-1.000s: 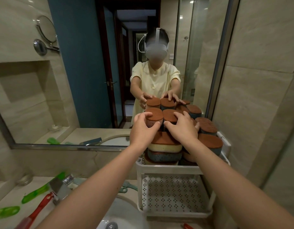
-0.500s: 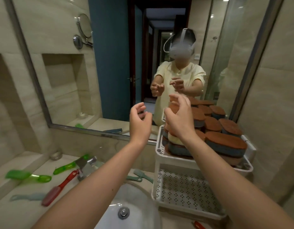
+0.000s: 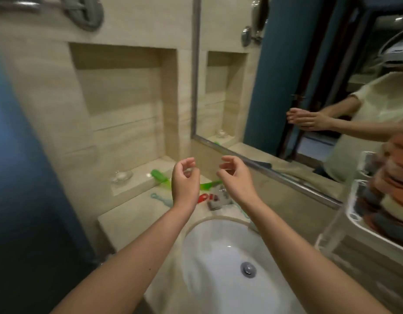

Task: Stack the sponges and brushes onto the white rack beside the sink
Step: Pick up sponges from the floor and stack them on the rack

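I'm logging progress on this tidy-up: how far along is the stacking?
Done: sponges sit piled on the white rack. In hand: nothing; the left hand and right hand hover empty, fingers loosely curled, above the counter behind the sink. Left: a green brush, a red brush and a teal brush lie on that counter, not yet racked.

- The sink (image 3: pixel 218 250) is smooth, glossy white, ceramic by the look; its drain plug (image 3: pixel 248 269) is shiny metal.
- The desk (image 3: pixel 132 214) and wall (image 3: pixel 119 98) look like streaked beige stone, smooth with a soft sheen.
- The green brush (image 3: pixel 161 176) is translucent plastic.
- The rack (image 3: pixel 351 207) is glossy white plastic.
- The sponges (image 3: pixel 398 184) have matt brown tops.
- The mirror frame (image 3: pixel 195 75) is dull metal.
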`<state>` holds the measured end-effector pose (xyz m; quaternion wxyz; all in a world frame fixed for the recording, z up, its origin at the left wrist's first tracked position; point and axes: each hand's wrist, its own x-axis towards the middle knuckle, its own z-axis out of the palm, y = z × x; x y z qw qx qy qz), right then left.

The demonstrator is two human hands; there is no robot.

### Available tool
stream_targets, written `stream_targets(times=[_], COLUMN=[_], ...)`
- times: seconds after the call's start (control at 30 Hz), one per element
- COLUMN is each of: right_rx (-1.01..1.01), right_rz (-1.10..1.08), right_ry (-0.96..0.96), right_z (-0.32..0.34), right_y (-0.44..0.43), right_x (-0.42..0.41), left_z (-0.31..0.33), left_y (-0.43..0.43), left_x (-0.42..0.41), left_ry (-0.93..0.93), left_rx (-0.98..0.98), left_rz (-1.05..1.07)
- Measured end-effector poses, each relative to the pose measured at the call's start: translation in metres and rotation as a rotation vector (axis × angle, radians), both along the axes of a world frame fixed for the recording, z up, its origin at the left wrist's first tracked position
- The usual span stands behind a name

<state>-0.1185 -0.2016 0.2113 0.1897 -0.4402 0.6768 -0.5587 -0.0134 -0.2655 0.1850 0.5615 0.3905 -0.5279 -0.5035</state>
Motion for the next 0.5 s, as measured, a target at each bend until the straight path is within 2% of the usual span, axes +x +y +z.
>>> stream_targets(times=[0.27,0.5], right_rx=[0.093,0.169], right_rz=[0.331,0.638], right_ry=[-0.037,0.033], right_z=[-0.041,-0.070], right_y=[-0.084,-0.115], right_x=[0.161,0.321], left_z=[-0.041,-0.069], left_y=[-0.035,-0.035], left_x=[0.180,0.341], left_ry=[-0.111,-0.152], left_rx=[0.063,0.123], left_rz=[0.292,0.555])
